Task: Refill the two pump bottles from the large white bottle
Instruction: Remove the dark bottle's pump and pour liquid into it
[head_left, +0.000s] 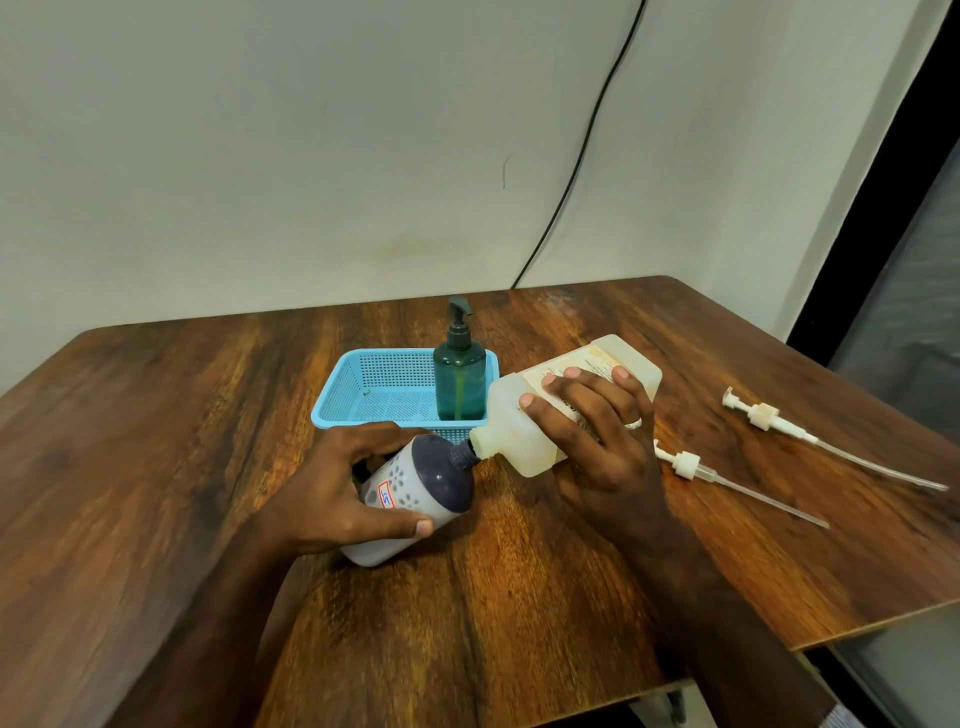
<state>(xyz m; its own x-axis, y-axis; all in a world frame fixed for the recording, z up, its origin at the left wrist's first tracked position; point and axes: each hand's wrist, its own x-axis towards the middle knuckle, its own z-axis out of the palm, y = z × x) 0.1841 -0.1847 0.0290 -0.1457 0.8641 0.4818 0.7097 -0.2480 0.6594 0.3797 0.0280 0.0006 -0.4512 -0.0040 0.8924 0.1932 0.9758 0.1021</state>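
My left hand (343, 483) grips a grey bottle (410, 499) with a dark blue top, tilted to the right over the table, its pump removed. My right hand (597, 441) holds the large white bottle (524, 421) tipped down to the left, its mouth meeting the grey bottle's dark neck (464, 457). A dark green pump bottle (460, 382) stands upright with its pump on, inside the blue basket (343, 400) behind my hands. Two white pump heads with long tubes lie on the table to the right, one near my right wrist (727, 478) and one farther right (810, 436).
The wooden table (208, 415) ends close on the right and front right. A black cable (576, 171) runs down the wall behind the table. A dark window frame (883, 208) stands at the far right.
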